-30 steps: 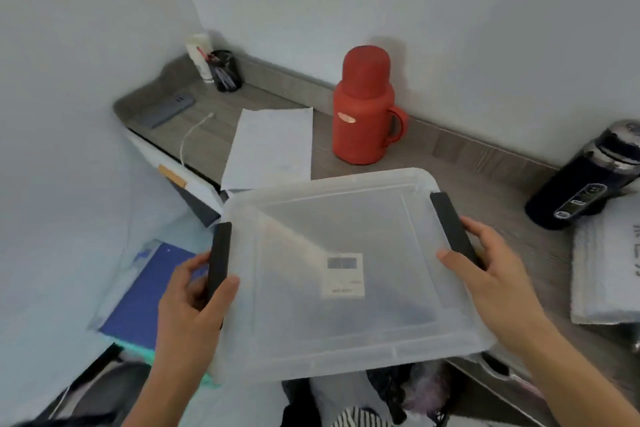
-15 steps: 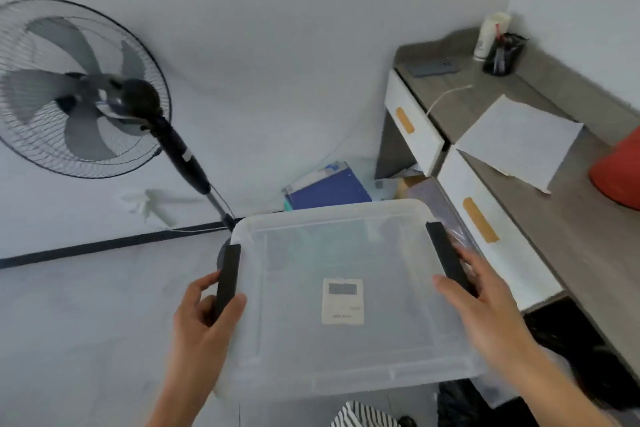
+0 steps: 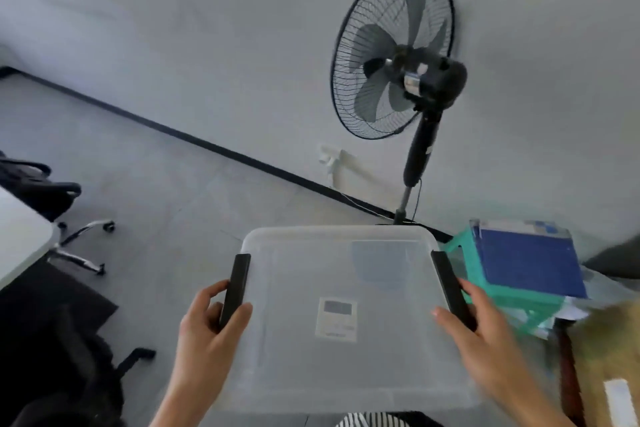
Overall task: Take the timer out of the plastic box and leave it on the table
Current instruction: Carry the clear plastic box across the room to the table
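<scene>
Translucent plastic box (image 3: 346, 367), lid on, is carried level in front of you over the floor. Your left hand (image 3: 207, 333) is curled shut around the black latch (image 3: 234, 288) on the left edge, thumb on top of the lid, fingers wrapped round the side. Your right hand (image 3: 485, 333) mirrors it on the black latch (image 3: 450, 284) on the right edge, thumb lying on the lid. A two-sided grip at the latches probably keeps the box flat so the contents do not slide.

The timer (image 3: 336, 318), white with a grey display window, lies flat inside the box, seen through the lid, roughly central and slightly toward you. Print below its display is too blurred to read; no brand legible.

Box is not resting on any surface. A black standing fan (image 3: 394, 52) is against the wall ahead; a label on its motor housing is unreadable. A green stool (image 3: 498, 295) with a blue folder (image 3: 530, 263) on it sits just right of the box. An office chair base (image 3: 79, 243) is at left.

Judgement: timer not yet removed; lid needs to come off first.
</scene>
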